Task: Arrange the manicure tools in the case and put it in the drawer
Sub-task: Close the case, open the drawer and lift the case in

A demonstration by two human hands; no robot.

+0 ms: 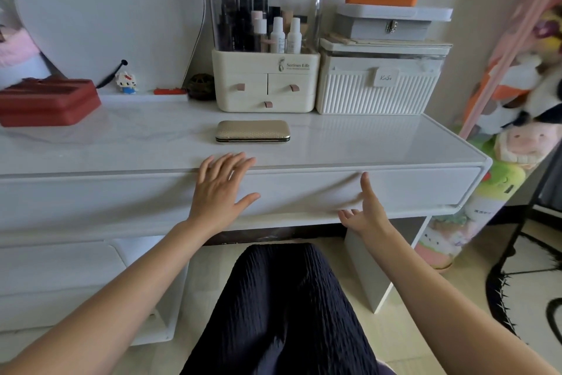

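Both hands hold nothing: left hand (219, 189) lies flat, fingers spread, on the drawer (395, 189) front; right hand (366, 212) reaches under its lower edge, thumb up, fingers relaxed. Just beyond the left fingertips, one gold case (253, 130) sits closed on the dresser top (121, 143). Judging by this, opening the shut drawer comes next, needing an outward pull.

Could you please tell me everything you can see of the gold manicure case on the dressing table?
The gold manicure case is a small flat oblong with rounded corners, covered in a woven-looking metallic fabric, with a dark seam and gold frame along its edge. It is shut and lies flat on the white dressing table, in front of the cream cosmetics organiser. Neither hand touches it; the left hand is nearest.
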